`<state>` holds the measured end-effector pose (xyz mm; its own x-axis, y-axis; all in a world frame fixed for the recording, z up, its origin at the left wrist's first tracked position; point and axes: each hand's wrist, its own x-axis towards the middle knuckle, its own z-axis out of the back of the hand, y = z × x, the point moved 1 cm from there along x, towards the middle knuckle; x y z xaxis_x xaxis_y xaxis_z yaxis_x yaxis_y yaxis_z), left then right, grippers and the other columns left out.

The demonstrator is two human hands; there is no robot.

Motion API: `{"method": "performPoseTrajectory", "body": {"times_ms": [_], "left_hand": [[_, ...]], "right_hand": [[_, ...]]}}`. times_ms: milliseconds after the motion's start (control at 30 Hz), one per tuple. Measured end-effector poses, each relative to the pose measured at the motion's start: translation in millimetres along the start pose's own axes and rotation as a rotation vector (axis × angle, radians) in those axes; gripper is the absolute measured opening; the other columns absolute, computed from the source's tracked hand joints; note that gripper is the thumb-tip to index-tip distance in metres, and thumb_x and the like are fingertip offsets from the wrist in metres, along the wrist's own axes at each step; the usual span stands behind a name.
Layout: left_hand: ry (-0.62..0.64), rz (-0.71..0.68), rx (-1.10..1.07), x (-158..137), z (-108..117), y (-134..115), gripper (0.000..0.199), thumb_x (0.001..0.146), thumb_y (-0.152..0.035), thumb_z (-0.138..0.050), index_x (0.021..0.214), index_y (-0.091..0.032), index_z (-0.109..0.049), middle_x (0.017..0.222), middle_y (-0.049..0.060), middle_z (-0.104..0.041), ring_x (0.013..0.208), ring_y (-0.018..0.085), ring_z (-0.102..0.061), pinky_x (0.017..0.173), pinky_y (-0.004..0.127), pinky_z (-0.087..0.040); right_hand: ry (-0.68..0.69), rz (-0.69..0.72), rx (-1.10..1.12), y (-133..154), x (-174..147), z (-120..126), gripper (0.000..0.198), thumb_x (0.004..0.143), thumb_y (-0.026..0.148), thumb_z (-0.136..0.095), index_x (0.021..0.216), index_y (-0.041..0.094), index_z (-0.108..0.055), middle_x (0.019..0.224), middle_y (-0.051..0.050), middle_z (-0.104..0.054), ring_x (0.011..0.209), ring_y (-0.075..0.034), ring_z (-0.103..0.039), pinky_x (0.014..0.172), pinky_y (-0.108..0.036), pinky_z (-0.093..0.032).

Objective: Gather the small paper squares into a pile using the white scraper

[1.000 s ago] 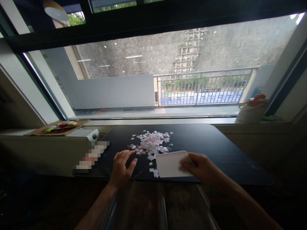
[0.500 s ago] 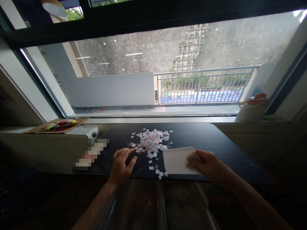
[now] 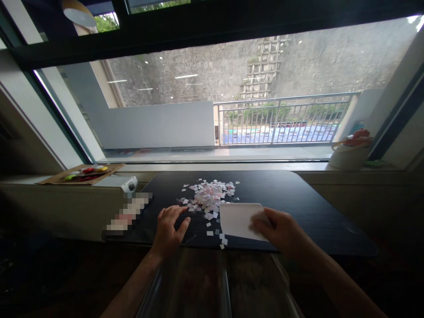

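A heap of small white and pinkish paper squares (image 3: 209, 193) lies on the black table (image 3: 265, 187), with several loose squares trailing towards its front edge. My right hand (image 3: 276, 224) grips a flat white scraper (image 3: 237, 220) by its right end, thumb on the near face. The scraper is tilted up, its left edge beside the trailing squares and its upper left corner overlapping the heap's lower right in view. At the heap's lower left, my left hand (image 3: 170, 227) is open and holds nothing, thumb apart from the fingers. Whether its fingertips touch the squares, I cannot tell.
A large window stands behind the table, with a sill (image 3: 232, 167) along it. On the right of the sill is a white container (image 3: 348, 155) with reddish things on top. To the left lie a brown board (image 3: 59, 176) with colourful items and a white heater (image 3: 121, 182).
My right hand has moved the scraper a little left, closer to the heap and over some of the loose squares. My left hand has stayed nearly in place.
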<state>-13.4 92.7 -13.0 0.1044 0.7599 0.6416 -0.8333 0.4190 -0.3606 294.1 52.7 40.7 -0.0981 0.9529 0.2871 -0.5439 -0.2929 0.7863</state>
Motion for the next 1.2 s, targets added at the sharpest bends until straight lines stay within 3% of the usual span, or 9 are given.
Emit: {"method": "performPoseTrajectory", "body": {"times_ms": [267,433,633,800,967,1200], "left_hand": [[0.003,-0.008,0.005,-0.4,0.0,1.5,0.03,0.083,-0.04,-0.047,0.103,-0.023,-0.061,0.105,0.007,-0.066,0.106,0.026,-0.056,0.1,0.048,-0.032],[0.004,-0.01,0.011,-0.6,-0.2,1.7,0.029,0.083,-0.041,-0.047,0.102,-0.023,-0.061,0.104,0.006,-0.066,0.105,0.026,-0.056,0.1,0.049,-0.033],[0.014,-0.028,0.014,-0.2,0.2,2.0,0.03,0.083,-0.04,-0.046,0.103,-0.022,-0.06,0.104,0.007,-0.066,0.106,0.026,-0.056,0.099,0.048,-0.033],[0.02,-0.03,0.017,0.0,0.4,3.5,0.029,0.084,-0.04,-0.046,0.103,-0.023,-0.061,0.104,0.007,-0.066,0.105,0.026,-0.056,0.099,0.049,-0.033],[0.026,-0.034,0.024,-0.3,0.5,3.2,0.03,0.084,-0.039,-0.046,0.104,-0.022,-0.061,0.105,0.007,-0.065,0.106,0.026,-0.055,0.1,0.05,-0.032],[0.02,-0.03,0.034,0.2,-0.1,3.1,0.029,0.084,-0.041,-0.046,0.102,-0.023,-0.06,0.105,0.006,-0.066,0.106,0.026,-0.056,0.1,0.05,-0.032]], "right_hand": [[-0.004,-0.058,-0.06,-1.9,-11.6,2.5,0.022,0.076,0.038,-0.058,0.069,0.018,-0.062,0.056,0.003,-0.056,0.053,-0.012,-0.047,0.048,-0.023,-0.036],[0.071,-0.099,0.003,-1.6,-25.5,-0.2,0.026,0.079,0.038,-0.054,0.066,0.017,-0.059,0.055,0.002,-0.053,0.052,-0.012,-0.046,0.046,-0.023,-0.034],[-0.048,-0.117,-0.011,-9.2,-27.2,4.9,0.026,0.077,0.041,-0.056,0.07,0.017,-0.063,0.057,0.001,-0.057,0.053,-0.013,-0.048,0.048,-0.024,-0.036],[0.032,-0.093,-0.029,-4.6,-25.3,2.5,0.022,0.078,0.035,-0.054,0.069,0.017,-0.061,0.056,0.002,-0.054,0.052,-0.012,-0.047,0.047,-0.023,-0.035],[-0.098,-0.08,-0.118,-7.2,-19.8,9.4,0.026,0.077,0.04,-0.055,0.067,0.017,-0.06,0.054,0.003,-0.052,0.051,-0.012,-0.044,0.047,-0.023,-0.034],[-0.077,-0.031,-0.053,-10.8,9.0,-18.8,0.025,0.08,0.038,-0.054,0.072,0.016,-0.062,0.057,0.003,-0.053,0.053,-0.012,-0.046,0.05,-0.023,-0.037]]}}
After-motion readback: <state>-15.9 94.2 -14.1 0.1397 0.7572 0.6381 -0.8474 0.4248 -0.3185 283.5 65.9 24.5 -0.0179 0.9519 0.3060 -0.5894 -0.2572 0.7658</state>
